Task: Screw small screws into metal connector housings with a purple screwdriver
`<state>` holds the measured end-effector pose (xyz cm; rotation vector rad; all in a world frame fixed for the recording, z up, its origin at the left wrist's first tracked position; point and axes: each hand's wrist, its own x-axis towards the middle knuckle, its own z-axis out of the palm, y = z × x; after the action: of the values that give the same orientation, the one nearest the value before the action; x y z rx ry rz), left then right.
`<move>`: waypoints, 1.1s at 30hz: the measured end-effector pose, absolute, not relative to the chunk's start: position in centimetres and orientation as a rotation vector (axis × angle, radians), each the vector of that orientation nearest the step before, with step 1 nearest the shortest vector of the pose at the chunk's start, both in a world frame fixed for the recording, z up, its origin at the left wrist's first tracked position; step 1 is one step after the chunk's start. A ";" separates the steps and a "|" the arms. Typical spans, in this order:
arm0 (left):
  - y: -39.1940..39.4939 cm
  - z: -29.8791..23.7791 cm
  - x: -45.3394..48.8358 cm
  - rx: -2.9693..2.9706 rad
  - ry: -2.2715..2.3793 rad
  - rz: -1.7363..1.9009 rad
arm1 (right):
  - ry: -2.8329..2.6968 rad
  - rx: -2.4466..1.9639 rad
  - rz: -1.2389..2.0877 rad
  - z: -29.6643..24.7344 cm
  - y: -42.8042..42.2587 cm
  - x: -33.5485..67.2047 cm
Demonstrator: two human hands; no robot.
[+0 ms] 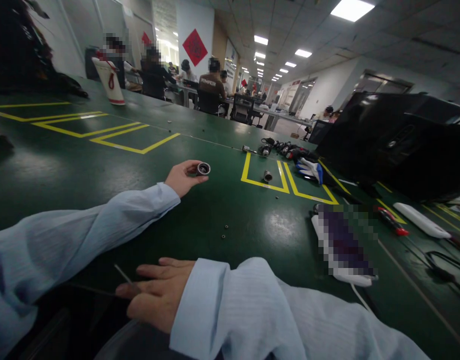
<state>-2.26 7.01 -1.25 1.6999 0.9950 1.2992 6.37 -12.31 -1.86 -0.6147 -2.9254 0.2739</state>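
My left hand (182, 178) is closed around a short metal cylinder (203, 169), held just above the green table, its round hollow end facing me. My right hand (158, 290) is low, at the table's near edge, with a thin metal rod (121, 272) between its fingers. The rod's far end is partly hidden, so its exact kind cannot be made out. Two tiny metal rings (224, 231) lie on the table between my hands. A similar metal cylinder (268, 176) stands inside a yellow-taped box to the right.
Yellow tape marks (143, 150) run across the green table (248, 240). At right lie a phone on a white power bank (346, 245), a red-black screwdriver (393, 221), a glove (310, 170) and cables. A paper cup (108, 82) stands far left; a large black case (395, 145) sits right. People sit beyond.
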 end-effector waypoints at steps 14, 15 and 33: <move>6.2 -1.5 -2.2 1.821 0.982 1.222 | -2.661 -0.942 0.014 -3.2 -9.6 12.5; 6.2 -1.6 -2.3 1.864 1.002 1.221 | -2.598 -0.962 0.017 -3.4 -9.1 13.2; 2.4 -1.7 -1.0 1.701 0.752 1.003 | -1.203 -1.337 0.714 -1.4 -6.9 16.1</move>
<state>-1.03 2.38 -1.73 1.7007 0.7521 1.0035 16.15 -6.94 -1.37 -1.3372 -1.2034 0.7144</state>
